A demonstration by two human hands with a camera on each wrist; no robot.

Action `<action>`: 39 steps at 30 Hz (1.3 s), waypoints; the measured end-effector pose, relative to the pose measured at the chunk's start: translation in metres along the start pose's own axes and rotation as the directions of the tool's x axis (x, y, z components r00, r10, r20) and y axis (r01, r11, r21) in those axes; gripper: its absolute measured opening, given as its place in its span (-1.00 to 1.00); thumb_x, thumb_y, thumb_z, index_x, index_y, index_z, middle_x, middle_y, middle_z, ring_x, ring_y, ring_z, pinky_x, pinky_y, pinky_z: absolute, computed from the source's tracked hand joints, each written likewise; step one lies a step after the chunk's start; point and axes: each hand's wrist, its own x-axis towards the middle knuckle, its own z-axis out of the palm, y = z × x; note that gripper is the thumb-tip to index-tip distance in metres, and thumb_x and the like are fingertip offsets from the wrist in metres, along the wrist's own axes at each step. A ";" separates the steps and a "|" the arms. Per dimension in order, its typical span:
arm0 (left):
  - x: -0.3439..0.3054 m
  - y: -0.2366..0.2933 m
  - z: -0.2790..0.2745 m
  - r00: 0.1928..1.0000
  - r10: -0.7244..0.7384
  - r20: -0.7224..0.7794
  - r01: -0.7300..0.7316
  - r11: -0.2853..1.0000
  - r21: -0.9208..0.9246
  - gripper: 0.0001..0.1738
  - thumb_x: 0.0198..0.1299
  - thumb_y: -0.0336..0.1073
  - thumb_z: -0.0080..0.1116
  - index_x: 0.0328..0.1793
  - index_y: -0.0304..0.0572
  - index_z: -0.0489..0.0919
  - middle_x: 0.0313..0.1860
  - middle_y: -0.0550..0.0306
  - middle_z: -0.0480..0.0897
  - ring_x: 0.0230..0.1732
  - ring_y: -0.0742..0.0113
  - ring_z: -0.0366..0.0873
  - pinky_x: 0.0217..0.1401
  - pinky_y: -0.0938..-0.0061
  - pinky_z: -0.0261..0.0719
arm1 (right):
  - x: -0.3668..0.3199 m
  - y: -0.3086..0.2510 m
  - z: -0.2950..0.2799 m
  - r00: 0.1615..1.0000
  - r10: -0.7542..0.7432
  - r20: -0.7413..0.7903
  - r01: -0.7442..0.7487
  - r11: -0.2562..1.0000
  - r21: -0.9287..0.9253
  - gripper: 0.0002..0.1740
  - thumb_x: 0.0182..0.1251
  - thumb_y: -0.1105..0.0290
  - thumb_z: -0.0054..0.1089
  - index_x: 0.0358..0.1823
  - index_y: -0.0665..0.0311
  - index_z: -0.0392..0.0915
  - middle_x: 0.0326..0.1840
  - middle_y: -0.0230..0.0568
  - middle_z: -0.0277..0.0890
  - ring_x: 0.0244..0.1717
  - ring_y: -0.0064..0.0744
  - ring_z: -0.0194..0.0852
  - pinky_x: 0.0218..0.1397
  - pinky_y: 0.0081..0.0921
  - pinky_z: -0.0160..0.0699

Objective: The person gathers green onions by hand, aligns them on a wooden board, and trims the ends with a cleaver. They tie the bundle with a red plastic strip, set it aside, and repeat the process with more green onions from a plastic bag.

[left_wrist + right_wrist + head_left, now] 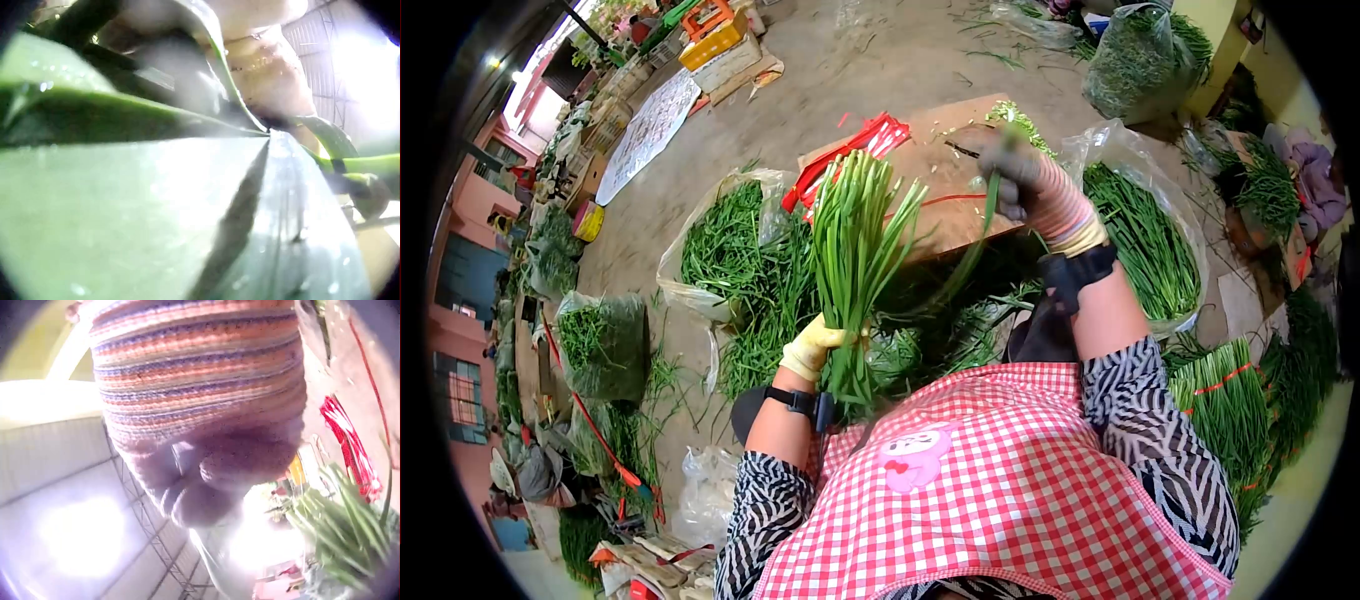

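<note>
Left hand [812, 345] in yellow glove clutched green stalk bunch [858, 245] at base, upright above lap; right hand [1025, 180] in striped glove pinched single stalk [978, 250], raised over cardboard sheet [935, 175].

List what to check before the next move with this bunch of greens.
1. Left hand grips the bunch at its base: ok.
2. Bunch stands upright with its tips fanned out above the hand: ok.
3. Right hand, gloved, pinches a single stalk away from the bunch: ok.
4. Lower end of that stalk is free of the other greens: cannot tell, it disappears among them.
5. Red ties lie on the cardboard ahead of the hands: ok.
</note>
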 end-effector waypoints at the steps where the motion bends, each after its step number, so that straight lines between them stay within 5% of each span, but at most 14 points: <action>1: 0.005 -0.009 -0.005 0.999 0.050 -0.002 -0.050 0.999 -0.002 -0.48 0.08 -0.13 0.58 0.08 -0.23 0.66 -0.14 0.20 0.70 -0.11 0.30 0.66 -0.02 0.38 0.66 | -0.004 -0.012 0.007 0.986 0.125 0.114 -0.072 0.921 -0.383 -0.52 0.37 0.16 0.42 0.20 0.31 0.67 -0.32 -0.38 0.62 -0.32 -0.57 0.54 -0.13 -0.55 0.59; 3: -0.002 0.004 0.009 0.998 0.041 -0.042 -0.036 0.994 0.100 -0.42 0.06 0.05 0.60 0.02 -0.19 0.65 -0.19 0.21 0.66 -0.15 0.27 0.65 -0.06 0.34 0.61 | -0.016 -0.030 0.035 0.925 0.344 0.162 -0.063 0.559 -0.827 -0.39 0.33 0.27 0.41 0.38 0.34 0.58 -0.13 -0.26 0.73 -0.09 -0.51 0.66 0.07 -0.48 0.64; 7: 0.006 0.000 0.006 0.999 0.029 0.018 -0.031 0.983 0.181 -0.40 0.02 0.10 0.65 -0.05 -0.18 0.65 -0.22 0.20 0.65 -0.17 0.23 0.65 -0.08 0.29 0.61 | 0.022 0.010 0.026 0.903 -0.407 0.141 0.295 0.345 -0.891 -0.32 0.30 0.17 0.43 0.40 0.33 0.55 0.23 0.16 0.69 0.23 0.00 0.70 0.37 -0.24 0.60; 10: 0.008 0.003 0.015 0.998 0.018 0.068 -0.028 0.988 0.152 -0.41 0.00 0.07 0.68 -0.06 -0.19 0.66 -0.21 0.19 0.66 -0.19 0.22 0.65 -0.10 0.28 0.61 | 0.060 0.027 0.019 0.854 -0.479 0.203 0.368 0.280 -0.887 -0.40 0.35 0.24 0.33 0.40 0.27 0.57 0.27 0.17 0.66 0.26 0.06 0.67 0.35 -0.22 0.61; 14: 0.006 0.003 0.015 0.996 -0.014 0.093 0.006 0.996 0.087 -0.44 0.01 -0.02 0.69 -0.04 -0.20 0.67 -0.20 0.17 0.67 -0.17 0.21 0.67 -0.09 0.29 0.63 | 0.073 0.025 -0.003 0.956 -0.241 0.166 0.212 0.180 -0.961 -0.54 0.45 0.17 0.28 0.35 -0.10 0.61 0.06 0.13 0.72 0.00 0.17 0.74 0.19 -0.14 0.72; 15: 0.007 0.002 0.012 0.996 -0.035 0.077 0.029 0.996 0.084 -0.44 -0.01 -0.04 0.71 -0.03 -0.20 0.68 -0.19 0.17 0.68 -0.16 0.21 0.68 -0.09 0.30 0.64 | 0.069 0.019 -0.006 0.890 -0.425 0.164 0.185 0.008 -0.983 -0.64 0.48 0.08 0.29 0.25 -0.17 0.67 -0.06 0.05 0.76 -0.21 0.08 0.77 0.08 -0.14 0.78; 18: 0.008 -0.009 -0.002 0.996 -0.011 0.092 -0.003 0.989 0.148 -0.48 0.10 0.00 0.63 -0.04 -0.22 0.68 -0.24 0.11 0.71 -0.21 0.22 0.68 -0.13 0.30 0.63 | 0.032 -0.018 -0.012 0.927 -0.300 -0.225 0.135 0.826 -0.547 -0.59 0.52 0.09 0.27 0.25 0.11 0.68 0.14 -0.02 0.74 0.11 -0.06 0.75 0.29 -0.16 0.72; 20: 0.005 -0.002 0.008 0.997 0.054 0.056 -0.060 0.991 0.121 -0.49 0.14 0.03 0.60 -0.05 -0.22 0.67 -0.26 0.09 0.70 -0.24 0.22 0.68 -0.14 0.29 0.63 | 0.011 -0.021 -0.026 0.985 -0.143 0.095 0.162 0.592 -0.789 -0.47 0.44 0.10 0.32 0.31 0.26 0.64 0.27 0.00 0.69 0.27 -0.03 0.67 0.39 -0.18 0.62; 21: 0.007 -0.002 0.005 0.999 0.018 0.032 -0.023 0.989 0.144 -0.48 0.14 0.03 0.60 -0.04 -0.22 0.67 -0.26 0.10 0.70 -0.24 0.23 0.67 -0.15 0.30 0.63 | 0.002 -0.019 -0.020 0.966 -0.122 0.229 0.247 0.165 -0.955 -0.40 0.37 0.09 0.38 0.35 0.25 0.62 0.27 0.08 0.68 0.24 0.02 0.69 0.40 -0.21 0.59; 25: 0.012 -0.002 0.006 0.998 0.045 0.043 -0.048 0.997 0.064 -0.43 0.07 -0.02 0.66 0.03 -0.22 0.66 -0.17 0.17 0.69 -0.18 0.27 0.68 -0.09 0.32 0.66 | 0.000 0.023 0.003 0.999 -0.025 -0.021 -0.011 0.329 -0.944 -0.40 0.39 -0.07 0.31 0.19 0.30 0.72 0.04 0.12 0.77 0.10 0.02 0.75 0.23 -0.25 0.65; 29: 0.015 0.002 0.010 0.999 0.029 0.033 -0.032 0.996 0.080 -0.40 0.04 -0.05 0.68 0.10 -0.21 0.66 -0.11 0.19 0.69 -0.14 0.27 0.68 -0.05 0.34 0.67 | 0.002 0.046 0.047 0.889 -0.310 -0.337 -0.144 0.507 -0.850 -0.64 0.29 0.12 0.48 -0.07 0.23 0.76 -0.06 -0.01 0.76 0.02 0.02 0.72 0.20 -0.13 0.64; 32: 0.016 -0.008 0.010 0.997 0.062 0.047 -0.063 0.997 0.036 -0.39 0.07 0.06 0.66 0.04 -0.21 0.66 -0.16 0.19 0.66 -0.17 0.23 0.70 -0.09 0.29 0.67 | 0.014 0.051 0.055 0.767 -0.496 0.406 0.404 -0.118 -0.907 -0.68 0.20 0.22 0.51 -0.05 0.16 0.76 0.12 -0.10 0.71 0.17 -0.03 0.65 0.39 0.01 0.52; 34: 0.019 -0.008 0.007 0.993 0.081 0.084 -0.090 0.990 0.105 -0.43 0.10 0.02 0.63 0.02 -0.21 0.65 -0.19 0.18 0.66 -0.22 0.21 0.70 -0.11 0.28 0.69 | 0.021 0.058 0.067 0.755 -0.360 0.548 0.506 -0.211 -0.836 -0.73 0.20 0.23 0.47 -0.09 0.08 0.75 0.06 -0.21 0.68 0.26 -0.06 0.59 0.61 0.20 0.23; 39: 0.019 -0.013 -0.003 0.997 0.021 0.072 -0.025 0.998 0.050 -0.51 0.07 -0.21 0.53 0.10 -0.27 0.67 -0.10 0.16 0.70 -0.11 0.29 0.65 0.02 0.35 0.65 | 0.036 0.044 0.071 0.943 -0.121 0.311 0.257 -0.331 -0.908 -0.78 0.43 0.18 0.31 -0.08 0.13 0.74 -0.34 -0.07 0.69 -0.12 0.02 0.73 0.46 0.09 0.45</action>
